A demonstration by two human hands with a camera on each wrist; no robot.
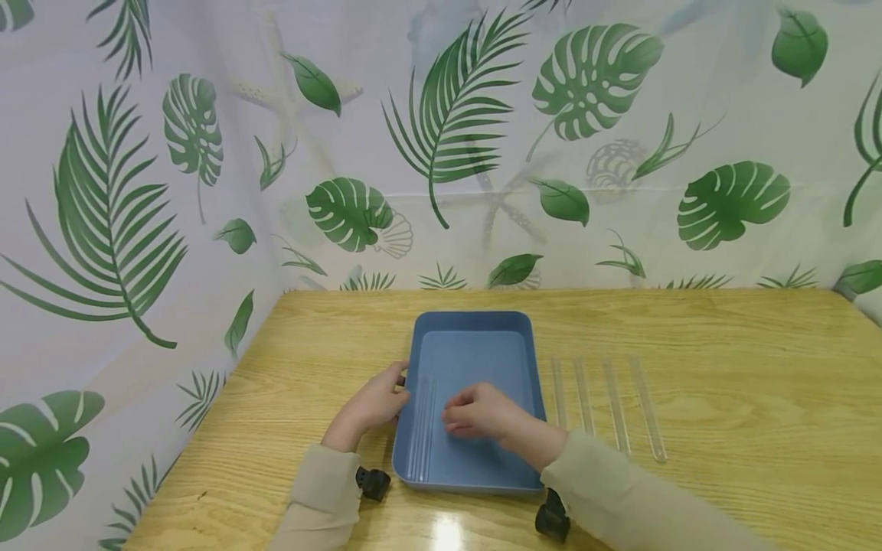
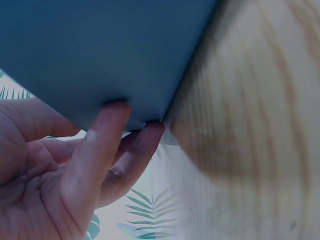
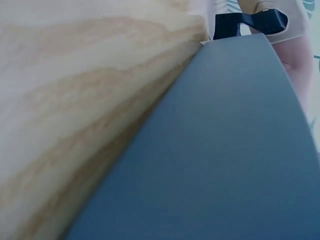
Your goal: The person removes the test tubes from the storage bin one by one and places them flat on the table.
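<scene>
I judge the clear strips (image 1: 429, 432) in the tray (image 1: 472, 323) to be light, stiff and slick, likely plastic, and perhaps apt to crack if bent hard; lying flat they offer a thin edge, so I would take one by its long edges near the middle, or lift one end first; the tray looks light and rigid, easily steadied at its wall. Those strips lie between the two hands, across the wall from the left fingers and just beside the right fingertips; four more strips (image 1: 616, 405) lie on the counter (image 1: 744, 383), outside the tray and off to the right of the right fingers.

On my head view, the right hand (image 1: 485, 413) has its fingers bent and gathered over the tray floor; whether they pinch something see-through, I cannot tell. The left hand (image 1: 375, 398) is at the tray's side; my left wrist view adds what the head view hides, its fingertips slightly apart, touching the wall's outer face; my right wrist view shows none of the right fingers, only the tray's outside, the counter and a black wrist mount (image 3: 270, 21) by a cuff.
</scene>
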